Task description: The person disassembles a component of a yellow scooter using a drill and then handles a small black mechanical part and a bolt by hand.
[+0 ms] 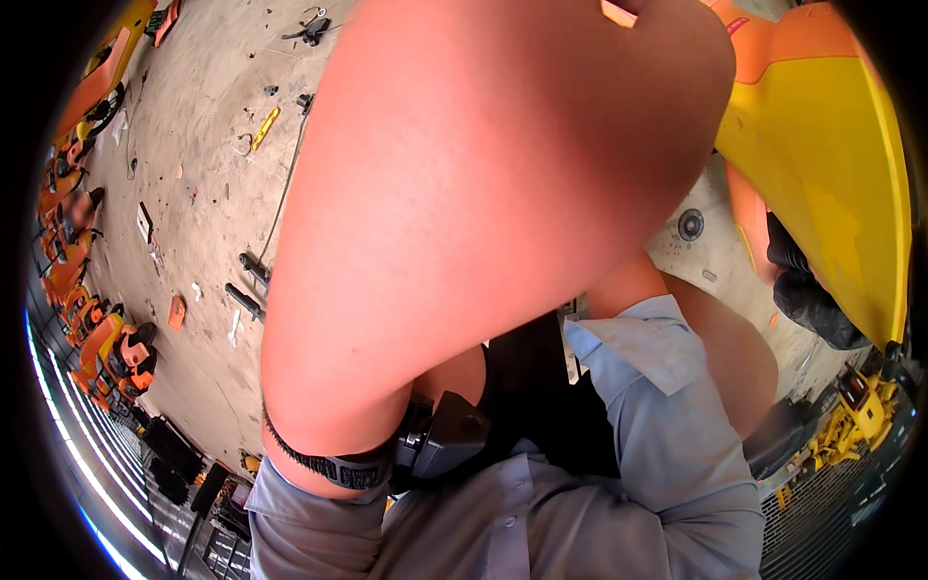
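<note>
My left arm (pixel 416 242) fills the middle of the head view, very close and raised across it. A black strap (pixel 343 471) with a dark box-shaped device (pixel 449 433) circles it by the rolled grey sleeve. At the top edge the arm ends in a blurred rounded shape; no separate fingers can be made out there, nor anything held. My right forearm (pixel 623 285) comes out of a rolled grey sleeve (pixel 657 362) and passes behind the left arm, which hides the right hand. Just right of the arms stands a large yellow panel (pixel 826 184) with an orange upper part (pixel 797 43).
Black handle grips (pixel 245 302) on a cable lie on the stained concrete floor (pixel 208 193). Farther off are a yellow tool (pixel 265 128) and black parts (pixel 307 31). Orange machines (pixel 106 358) line the left. A round black disc (pixel 690 225) and black bundle (pixel 817 309) lie right.
</note>
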Motion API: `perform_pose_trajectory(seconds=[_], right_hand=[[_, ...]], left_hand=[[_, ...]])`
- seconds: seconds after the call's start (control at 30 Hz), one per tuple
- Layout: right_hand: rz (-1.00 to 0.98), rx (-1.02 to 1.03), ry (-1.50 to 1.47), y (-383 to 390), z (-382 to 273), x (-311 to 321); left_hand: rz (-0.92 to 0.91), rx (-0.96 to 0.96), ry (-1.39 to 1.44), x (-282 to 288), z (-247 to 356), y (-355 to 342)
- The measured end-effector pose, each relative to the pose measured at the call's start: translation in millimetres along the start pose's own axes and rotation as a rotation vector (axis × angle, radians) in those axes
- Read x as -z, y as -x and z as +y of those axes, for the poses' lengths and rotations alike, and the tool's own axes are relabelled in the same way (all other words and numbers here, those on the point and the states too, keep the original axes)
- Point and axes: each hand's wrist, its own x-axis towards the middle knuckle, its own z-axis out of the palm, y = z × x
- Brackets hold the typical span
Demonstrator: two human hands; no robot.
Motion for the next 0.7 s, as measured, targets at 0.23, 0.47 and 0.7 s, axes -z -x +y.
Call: perform_pose_trajectory(seconds=[0.23, 0.47, 0.7], right_hand=[[0.147, -0.053, 0.096, -9.3, 17.6, -33.0], [0.402, 0.016, 0.084, -7.9, 33.1, -67.9], [0.534, -0.061, -0.044, 54.2, 37.7, -131.7]], left_hand=[[0.004, -0.045, -0.014, 0.2, -6.5, 1.4], [-0.002, -0.051, -0.029, -0.2, -11.5, 11.5], [0.021, -0.07, -0.057, -2.9, -15.1, 30.4]])
